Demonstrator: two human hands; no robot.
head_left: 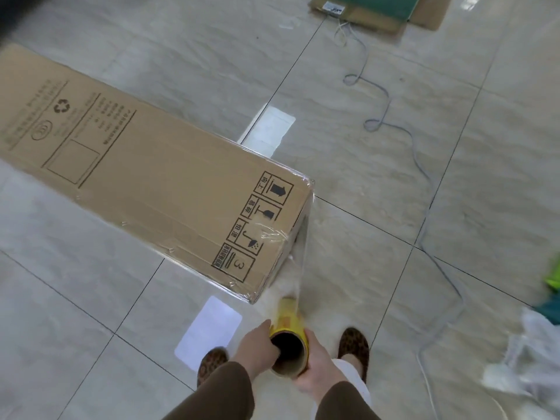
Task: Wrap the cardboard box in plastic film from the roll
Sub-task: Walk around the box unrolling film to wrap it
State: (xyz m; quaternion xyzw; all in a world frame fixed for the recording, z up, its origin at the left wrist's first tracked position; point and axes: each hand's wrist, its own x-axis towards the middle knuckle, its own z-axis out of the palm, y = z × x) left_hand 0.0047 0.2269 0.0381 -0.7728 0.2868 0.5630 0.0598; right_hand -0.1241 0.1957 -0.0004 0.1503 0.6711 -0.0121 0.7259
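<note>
Both hands on the roll [289,334]. Left hand [256,348]: fingers go inside the open core end, thumb along the outside, closed on it. Right hand [315,366]: cupped under and around the core from the other side, fingers curled shut on it. Roll is held end-on to the camera, yellow label showing, low in front of the feet.

Film [298,262] runs taut from the roll up to the near end of the box [157,174]. It meets the box at the near corner and end face; wrinkled film shows over the handling symbols there.

Box lies long on the tile floor [394,177], near end just ahead of the roll, far end running off upper left.

Progress, as I read it: early to middle. Film sheen and edges show on the near stretch, along the top and lower edge. Further left I can't tell how much is covered, cardboard looks bare near the printed panel. Underside and far side hidden.

Left to do: likely more passes along the length, then cut and tuck.

Loose cable [415,153] on the floor to the right, trip risk if circling the box.
</note>
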